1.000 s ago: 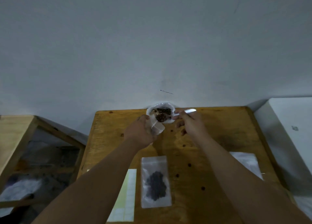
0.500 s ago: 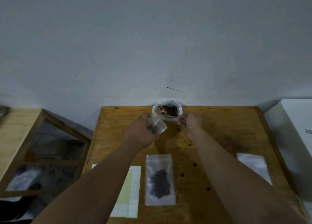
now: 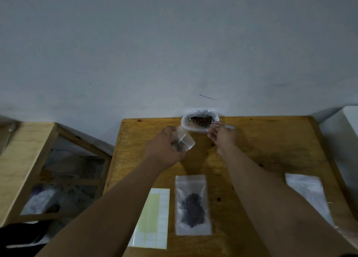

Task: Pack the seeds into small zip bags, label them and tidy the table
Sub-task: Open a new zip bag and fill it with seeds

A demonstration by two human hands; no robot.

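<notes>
Left hand (image 3: pixel 164 147) grips a limp, slippery zip bag (image 3: pixel 183 142) near its mouth; right hand (image 3: pixel 222 134) pinches a spoon (image 3: pixel 203 123), scooping loose seeds (image 3: pixel 201 119) just beyond its fingertips.

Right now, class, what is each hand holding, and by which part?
The left hand grips a small clear plastic zip bag by its lower body. The right hand pinches a metal spoon by its handle.

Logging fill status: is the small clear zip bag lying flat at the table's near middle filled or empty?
Filled: the small clear zip bag lies flat holding a dark clump of seeds.
</notes>
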